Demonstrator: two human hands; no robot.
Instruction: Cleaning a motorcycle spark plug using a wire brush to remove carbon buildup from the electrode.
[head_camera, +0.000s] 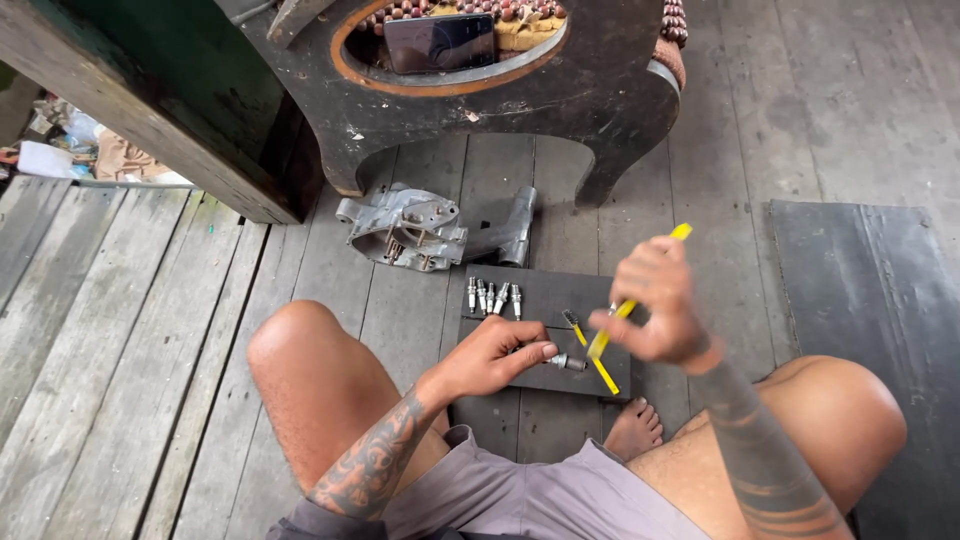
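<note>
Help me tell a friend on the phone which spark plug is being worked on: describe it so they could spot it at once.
Find the dark mat on the plank floor between the person's knees. A row of spark plugs lies along its far edge; the one meant, the held spark plug, lies alone nearer the person, pinched by the left hand, beside a yellow-handled brush.

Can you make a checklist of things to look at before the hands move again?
1. Left hand grips the small metal spark plug over the dark flat mat: ok.
2. Right hand holds the yellow-handled brush firmly: ok.
3. Second yellow-handled wire brush lies on the mat within reach: ok.
4. Row of spare spark plugs sits together at the mat's far edge: ok.
5. Bare foot is apart from the tools: ok.
6. Plug tip clean: cannot tell.
</note>
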